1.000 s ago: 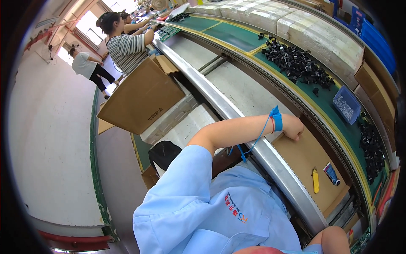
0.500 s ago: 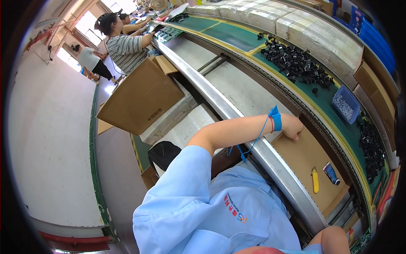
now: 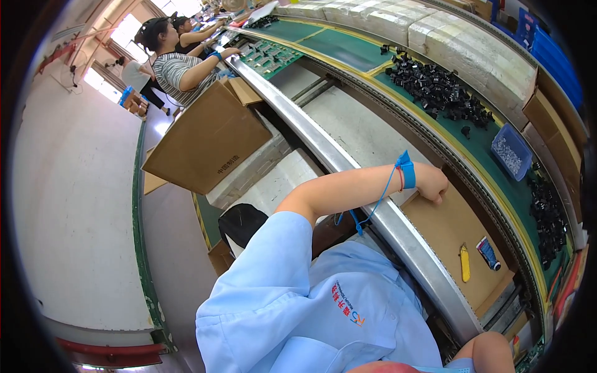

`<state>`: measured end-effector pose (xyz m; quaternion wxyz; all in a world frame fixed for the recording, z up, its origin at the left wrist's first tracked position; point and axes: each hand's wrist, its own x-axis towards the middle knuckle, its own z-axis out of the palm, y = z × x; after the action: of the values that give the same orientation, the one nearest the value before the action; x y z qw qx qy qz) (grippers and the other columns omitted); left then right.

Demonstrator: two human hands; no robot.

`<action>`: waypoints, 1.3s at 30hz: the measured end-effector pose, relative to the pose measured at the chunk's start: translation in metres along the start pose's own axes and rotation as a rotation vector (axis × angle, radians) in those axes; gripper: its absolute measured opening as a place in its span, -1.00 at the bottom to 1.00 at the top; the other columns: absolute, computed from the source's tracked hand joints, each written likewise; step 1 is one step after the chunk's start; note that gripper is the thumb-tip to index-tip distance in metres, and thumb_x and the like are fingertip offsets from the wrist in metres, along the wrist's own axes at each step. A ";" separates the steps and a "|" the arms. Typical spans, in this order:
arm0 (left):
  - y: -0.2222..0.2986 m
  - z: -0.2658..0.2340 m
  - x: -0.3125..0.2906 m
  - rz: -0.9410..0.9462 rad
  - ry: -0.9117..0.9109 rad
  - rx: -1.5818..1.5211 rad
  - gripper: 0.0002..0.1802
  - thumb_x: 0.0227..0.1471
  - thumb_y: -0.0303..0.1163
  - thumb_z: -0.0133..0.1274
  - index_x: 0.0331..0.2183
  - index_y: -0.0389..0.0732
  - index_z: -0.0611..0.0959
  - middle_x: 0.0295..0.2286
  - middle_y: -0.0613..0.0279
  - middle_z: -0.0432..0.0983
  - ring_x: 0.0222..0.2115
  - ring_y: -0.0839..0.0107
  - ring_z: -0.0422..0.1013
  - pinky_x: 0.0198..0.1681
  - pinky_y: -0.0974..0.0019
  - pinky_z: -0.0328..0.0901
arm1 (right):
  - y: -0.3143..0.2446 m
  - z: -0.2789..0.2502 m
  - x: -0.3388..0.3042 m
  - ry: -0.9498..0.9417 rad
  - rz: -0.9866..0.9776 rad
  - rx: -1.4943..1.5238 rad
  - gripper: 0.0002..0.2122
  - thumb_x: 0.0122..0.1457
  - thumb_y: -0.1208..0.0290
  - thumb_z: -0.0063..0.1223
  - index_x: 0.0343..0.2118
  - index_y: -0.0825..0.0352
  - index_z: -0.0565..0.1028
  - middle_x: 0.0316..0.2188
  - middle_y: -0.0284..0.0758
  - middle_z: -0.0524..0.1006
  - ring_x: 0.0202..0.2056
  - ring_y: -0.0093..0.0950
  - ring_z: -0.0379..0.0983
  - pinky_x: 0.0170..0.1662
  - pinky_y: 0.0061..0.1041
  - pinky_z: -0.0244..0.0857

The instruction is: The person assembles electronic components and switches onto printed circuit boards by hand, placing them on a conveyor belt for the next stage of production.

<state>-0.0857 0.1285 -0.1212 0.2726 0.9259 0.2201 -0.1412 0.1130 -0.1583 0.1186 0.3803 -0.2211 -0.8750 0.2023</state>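
My left hand (image 3: 432,184), with a blue strap (image 3: 406,171) round its wrist, is closed with fingers curled down at the upper end of a brown cardboard sheet (image 3: 444,227). What it holds, if anything, is hidden under the fingers. Further down on the same cardboard lie a yellow utility knife (image 3: 465,263) and, beside it, a blue tube (image 3: 488,253); my left hand touches neither. Of my right arm, only a bent bare part (image 3: 491,353) shows at the lower right; that hand is out of the picture.
A metal rail (image 3: 373,205) runs between me and the cardboard. Beyond, a green conveyor belt (image 3: 348,48) carries piles of black parts (image 3: 435,93) and a blue bin (image 3: 511,152) of small clear pieces. A cardboard box (image 3: 208,140), green circuit boards (image 3: 267,57) and a co-worker (image 3: 180,68) are at upper left.
My left hand stays at the cardboard, almost unmoved. The co-worker in the striped shirt has reached a hand toward the boards, and more of the green boards shows.
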 end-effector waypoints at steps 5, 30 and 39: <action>0.005 -0.017 -0.019 0.031 0.073 -0.057 -0.63 -0.01 -0.15 0.12 -0.22 -0.20 0.66 -0.32 0.05 0.60 -0.24 0.12 0.50 -0.17 0.15 0.36 | 0.008 0.001 0.009 -0.080 0.052 0.022 -0.88 0.00 0.41 0.04 -0.54 0.31 0.57 -0.55 -0.28 0.56 -0.48 -0.36 0.54 -0.42 -0.41 0.44; -0.445 -0.051 -0.357 -1.091 0.857 0.623 -0.57 0.19 -0.22 -0.29 -0.01 -0.19 0.47 -0.10 -0.07 0.41 -0.04 0.04 0.33 0.03 0.03 0.24 | 0.212 -0.008 0.024 0.303 0.834 -0.448 -0.85 0.12 0.46 0.04 -0.37 0.48 0.49 -0.54 -0.30 0.50 -0.47 -0.58 0.40 -0.36 -0.59 0.26; -0.345 -0.075 -0.302 -1.292 0.973 0.248 -0.15 0.16 0.30 -0.45 0.15 -0.20 0.32 -0.05 -0.05 0.47 0.05 -0.02 0.31 0.18 -0.18 -0.12 | 0.303 -0.008 0.007 -0.015 0.826 -0.875 -0.80 -0.04 0.43 0.15 -0.30 0.29 0.57 -0.36 -0.22 0.58 -0.29 -0.25 0.51 -0.16 -0.30 0.33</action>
<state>-0.5034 0.3315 -0.0981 -0.0929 0.5974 0.7868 0.1239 0.1853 0.0955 -0.0298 0.1378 -0.6774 -0.7213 -0.0440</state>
